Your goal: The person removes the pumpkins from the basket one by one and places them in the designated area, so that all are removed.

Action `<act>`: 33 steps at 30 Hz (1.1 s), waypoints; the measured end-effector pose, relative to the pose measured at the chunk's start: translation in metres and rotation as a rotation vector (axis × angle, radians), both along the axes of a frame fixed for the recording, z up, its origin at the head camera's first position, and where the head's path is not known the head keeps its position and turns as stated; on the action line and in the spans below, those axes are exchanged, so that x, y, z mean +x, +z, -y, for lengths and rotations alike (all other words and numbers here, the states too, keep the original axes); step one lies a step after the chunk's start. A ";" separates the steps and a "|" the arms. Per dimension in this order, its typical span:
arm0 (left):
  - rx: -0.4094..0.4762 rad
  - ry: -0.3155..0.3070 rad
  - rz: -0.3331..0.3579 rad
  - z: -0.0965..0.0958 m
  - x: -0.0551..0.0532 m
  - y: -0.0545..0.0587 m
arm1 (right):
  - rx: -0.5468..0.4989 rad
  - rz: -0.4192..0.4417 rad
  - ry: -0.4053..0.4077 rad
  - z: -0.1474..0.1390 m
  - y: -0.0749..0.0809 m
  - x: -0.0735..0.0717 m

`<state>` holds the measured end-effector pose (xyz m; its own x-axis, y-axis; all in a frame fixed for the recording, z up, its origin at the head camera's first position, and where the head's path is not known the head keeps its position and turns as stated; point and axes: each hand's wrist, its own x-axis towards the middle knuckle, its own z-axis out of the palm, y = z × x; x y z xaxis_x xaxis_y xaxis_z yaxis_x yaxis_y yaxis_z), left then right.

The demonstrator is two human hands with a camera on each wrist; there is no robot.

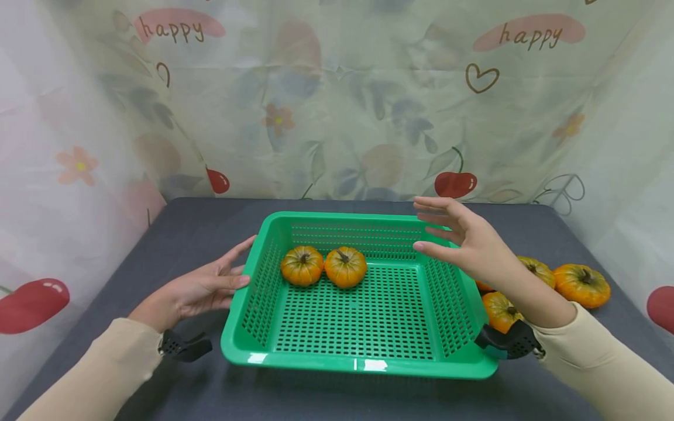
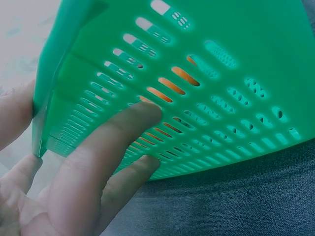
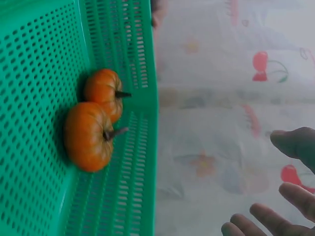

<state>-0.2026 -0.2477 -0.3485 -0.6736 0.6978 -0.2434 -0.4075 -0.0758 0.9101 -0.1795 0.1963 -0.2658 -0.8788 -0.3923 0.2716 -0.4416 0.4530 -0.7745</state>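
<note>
Presently | left grip (image 1: 207, 286) loose, touching basket rim (image 1: 316, 360) | right grip (image 1: 471, 240) spread, empty, near right side | room beside pumpkins (image 1: 346, 270) inside

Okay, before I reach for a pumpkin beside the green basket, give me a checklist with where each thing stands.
1. Right hand free: ok, it holds nothing.
2. Left hand on the green basket: ok, it touches the left side.
3. Room inside: ok, two pumpkins sit toward the far left, with bare floor to their right.
4. Loose pumpkins in full view: not ok, the right forearm partly covers them.
5. Basket flat on the table: cannot tell.
</note>
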 end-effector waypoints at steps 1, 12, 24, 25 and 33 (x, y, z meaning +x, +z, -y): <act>0.000 0.000 -0.001 0.000 0.000 0.000 | -0.008 0.012 0.012 0.004 -0.001 -0.002; 0.004 -0.004 -0.003 0.000 0.000 0.000 | 0.004 0.147 0.092 0.039 -0.020 -0.025; 0.023 -0.017 -0.003 0.001 -0.001 -0.001 | 0.102 0.271 0.162 0.070 -0.043 -0.040; 0.023 -0.016 -0.002 0.001 -0.001 -0.001 | 0.117 0.276 0.166 0.071 -0.046 -0.042; 0.010 -0.003 0.000 0.001 -0.001 0.000 | 0.242 0.293 0.144 0.084 -0.057 -0.050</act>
